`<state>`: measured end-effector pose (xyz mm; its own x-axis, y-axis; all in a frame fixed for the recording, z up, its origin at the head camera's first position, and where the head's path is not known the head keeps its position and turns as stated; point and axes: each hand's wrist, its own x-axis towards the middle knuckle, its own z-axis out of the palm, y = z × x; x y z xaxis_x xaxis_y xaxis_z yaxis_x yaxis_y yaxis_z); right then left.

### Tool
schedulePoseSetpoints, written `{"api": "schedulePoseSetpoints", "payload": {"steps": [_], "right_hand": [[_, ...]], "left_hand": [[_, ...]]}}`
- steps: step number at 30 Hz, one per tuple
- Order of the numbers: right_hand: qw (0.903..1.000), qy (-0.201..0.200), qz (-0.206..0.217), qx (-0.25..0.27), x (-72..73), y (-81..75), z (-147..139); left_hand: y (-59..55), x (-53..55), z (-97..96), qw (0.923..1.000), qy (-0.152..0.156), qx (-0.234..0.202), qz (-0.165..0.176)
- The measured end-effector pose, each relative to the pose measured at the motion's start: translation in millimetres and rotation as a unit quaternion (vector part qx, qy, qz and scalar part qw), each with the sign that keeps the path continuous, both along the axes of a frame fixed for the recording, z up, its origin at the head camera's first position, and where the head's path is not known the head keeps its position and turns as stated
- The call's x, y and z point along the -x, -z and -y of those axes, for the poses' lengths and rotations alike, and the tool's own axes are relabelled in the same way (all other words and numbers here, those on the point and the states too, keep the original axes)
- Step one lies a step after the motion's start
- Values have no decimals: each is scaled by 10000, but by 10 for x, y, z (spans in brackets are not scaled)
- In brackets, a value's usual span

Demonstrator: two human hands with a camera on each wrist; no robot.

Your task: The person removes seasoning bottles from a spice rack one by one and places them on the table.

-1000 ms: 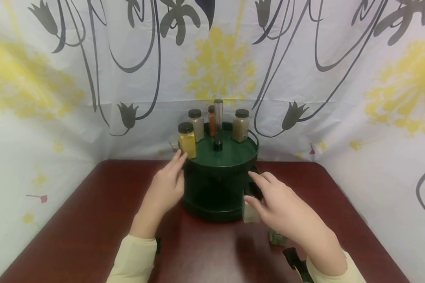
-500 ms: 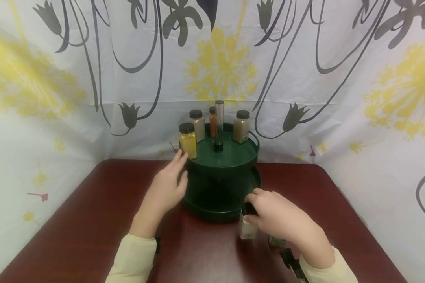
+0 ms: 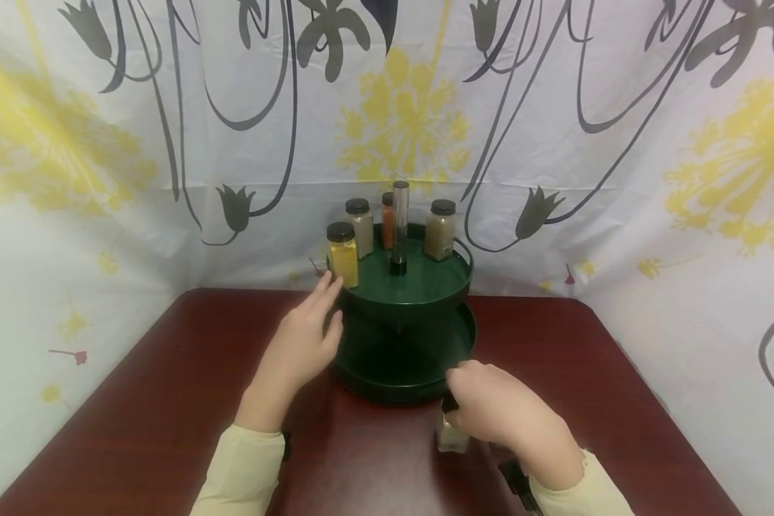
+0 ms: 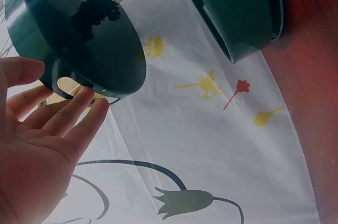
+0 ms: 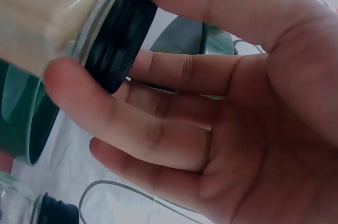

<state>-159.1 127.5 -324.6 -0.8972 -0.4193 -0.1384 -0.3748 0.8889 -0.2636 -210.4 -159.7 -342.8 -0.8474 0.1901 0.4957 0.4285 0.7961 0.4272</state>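
Note:
My right hand [image 3: 506, 407] holds a square glass spice jar [image 3: 452, 438] of pale powder by its black lid, over the table just in front of the green two-tier rack [image 3: 426, 283]. In the right wrist view, thumb and fingers pinch the lid [image 5: 119, 36]. My left hand [image 3: 299, 342] reaches up to the rack's upper tier, its fingers nearly straight. In the left wrist view those fingertips lie at the tier's handle cutout [image 4: 66, 84]. Right above them in the head view stands a jar of yellow powder [image 3: 344, 264].
On the upper tier also stand a beige jar [image 3: 362, 236], an orange one [image 3: 388, 226] and a brown one [image 3: 440, 236], around a metal post [image 3: 400, 226]. Another black-lidded glass jar [image 5: 18, 203] is near my right hand, mostly hidden in the head view. Patterned cloth [image 3: 264, 143] hangs behind.
My right hand has brought the pale jar down and toward me, away from the rack's lower tier. The left hand has stayed at the upper tier.

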Motion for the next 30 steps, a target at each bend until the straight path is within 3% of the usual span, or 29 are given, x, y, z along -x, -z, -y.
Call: {"api": "schedulePoseSetpoints", "payload": {"steps": [13,20,30], "right_hand": [[9995,136,255,125,33,-20,-25],[9998,170,110,84,60,-15,-69],[9992,265,285,45,65,-28,-59]], "left_hand": [[-19,-35,-46,9999,-46,40,101],[-43,-51,-98,9997,-97,210,-81],[-65,-118,-186,9973,-179,567,-420]]}}
